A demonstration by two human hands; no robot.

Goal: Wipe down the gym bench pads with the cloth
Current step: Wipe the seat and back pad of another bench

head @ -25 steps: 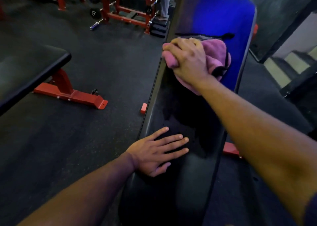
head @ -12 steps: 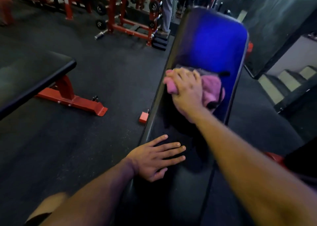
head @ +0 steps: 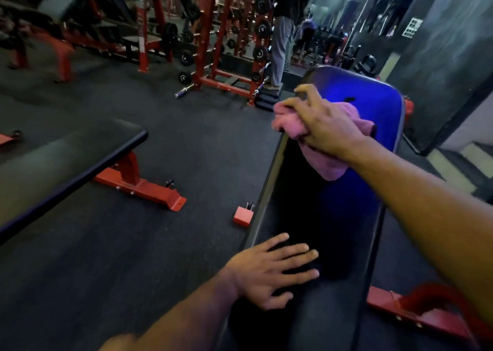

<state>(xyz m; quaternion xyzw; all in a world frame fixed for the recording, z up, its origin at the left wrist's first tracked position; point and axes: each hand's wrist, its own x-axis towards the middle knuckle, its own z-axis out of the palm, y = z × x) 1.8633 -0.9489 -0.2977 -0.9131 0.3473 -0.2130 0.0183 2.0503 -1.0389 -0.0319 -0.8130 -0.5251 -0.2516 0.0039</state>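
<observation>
Bracing myself on the bench pad (head: 306, 212), I have my left hand (head: 269, 270) laid flat on its near end, fingers straight and spread with nothing held; I judge this keeps me steady while I lean forward, and perhaps keeps the bench from shifting under the rubbing. My right hand (head: 324, 125) is out at the far part of the same pad, by its left edge, pressing the pink cloth (head: 330, 164) down onto the surface. Most of the fingers curl over the bunched cloth, while one finger looks raised off it, though blur makes that hard to say for sure. The cloth is crumpled under my palm, with loose ends trailing toward me and toward the pad's right side; bunching it likely gives a firmer grip and more pressure than a flat sheet would. Blue light gleams on the far end of the pad beyond the cloth. A second bench (head: 66, 164) stands well apart, off the pad's left side, and it too falls under the task, as I judge it.
</observation>
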